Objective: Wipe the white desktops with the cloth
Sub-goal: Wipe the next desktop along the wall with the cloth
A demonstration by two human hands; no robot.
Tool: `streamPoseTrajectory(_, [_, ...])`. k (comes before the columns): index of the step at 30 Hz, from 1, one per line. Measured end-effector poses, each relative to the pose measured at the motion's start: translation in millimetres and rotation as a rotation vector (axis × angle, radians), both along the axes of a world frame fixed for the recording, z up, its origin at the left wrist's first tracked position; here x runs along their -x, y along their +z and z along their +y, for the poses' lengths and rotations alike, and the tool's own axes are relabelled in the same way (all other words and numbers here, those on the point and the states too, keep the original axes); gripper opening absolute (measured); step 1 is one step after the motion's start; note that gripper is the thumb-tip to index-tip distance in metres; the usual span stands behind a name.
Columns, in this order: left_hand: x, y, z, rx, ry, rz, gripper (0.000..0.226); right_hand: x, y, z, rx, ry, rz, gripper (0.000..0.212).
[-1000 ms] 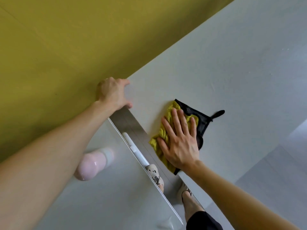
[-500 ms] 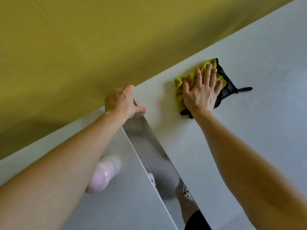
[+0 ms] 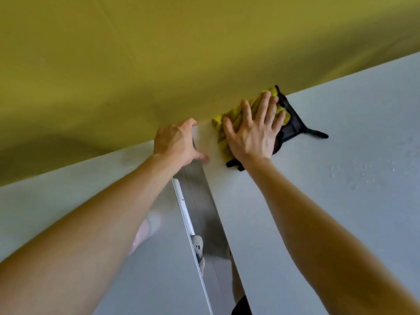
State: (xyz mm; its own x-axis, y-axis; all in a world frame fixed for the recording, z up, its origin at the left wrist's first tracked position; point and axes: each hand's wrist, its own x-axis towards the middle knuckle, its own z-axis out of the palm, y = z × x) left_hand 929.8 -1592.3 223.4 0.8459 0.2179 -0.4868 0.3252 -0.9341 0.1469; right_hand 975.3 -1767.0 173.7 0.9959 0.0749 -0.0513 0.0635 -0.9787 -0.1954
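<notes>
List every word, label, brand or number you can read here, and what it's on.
None: no text shows on the yellow and black cloth, the white desktops, the yellow-green partition or the blurred pink object.

The right hand (image 3: 252, 135) has slid the cloth (image 3: 292, 126) away from the person across the white desktop (image 3: 341, 223), from near its front edge a second ago to its far edge. There the cloth now touches the yellow-green partition (image 3: 204, 53), much closer to the left hand (image 3: 175, 142). Faint wet marks (image 3: 354, 178), perhaps droplets, now show on the right.
</notes>
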Motion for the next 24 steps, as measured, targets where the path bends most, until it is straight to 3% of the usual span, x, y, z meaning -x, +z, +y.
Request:
streamPoseTrajectory(2, [2.8, -6.4, 2.7, -0.007, 0.015, -0.011, 0.085, 12.5, -1.7, 32.4, -0.001, 0.324, -0.011, 0.074])
streamPoseTrajectory(4, [6.0, -10.5, 5.9, 0.009, 0.069, -0.005, 0.087, 1.3, -4.5, 23.4, -0.019, 0.464, -0.037, 0.067])
streamPoseTrajectory(7, [6.4, -14.1, 11.8, 0.032, 0.097, 0.021, 0.11, -27.7, -12.1, -37.9, -0.044, 0.228, -0.091, 0.059])
streamPoseTrajectory(10, [2.3, -15.2, 19.5, -0.064, 0.01, 0.034, 0.125, -29.0, -9.8, -55.9, -0.033, -0.039, -0.066, 0.062])
streamPoseTrajectory(13, [13.0, -16.9, 33.6, -0.208, -0.043, 0.08, 0.149, -9.0, -7.0, 7.5, -0.01, 0.09, -0.038, 0.066])
streamPoseTrajectory(16, [31.2, -26.3, 61.2, -0.131, -0.03, 0.15, 0.161, 14.8, -7.4, 49.3, -0.05, 0.287, -0.055, 0.056])
streamPoseTrajectory(19, [37.1, -26.5, 82.7, 0.027, 0.056, 0.235, 0.139, 56.1, -6.8, 32.3, -0.077, 0.236, -0.074, 0.055])
streamPoseTrajectory(22, [36.7, -32.3, 84.7, 0.027, 0.032, 0.222, 0.107, 109.0, -5.7, 8.7, -0.056, 0.244, -0.051, 0.06])
streamPoseTrajectory(24, [36.7, -38.6, 85.9, 0.028, 0.024, 0.203, 0.09, 95.6, -7.2, 24.4, -0.038, 0.213, -0.047, 0.06])
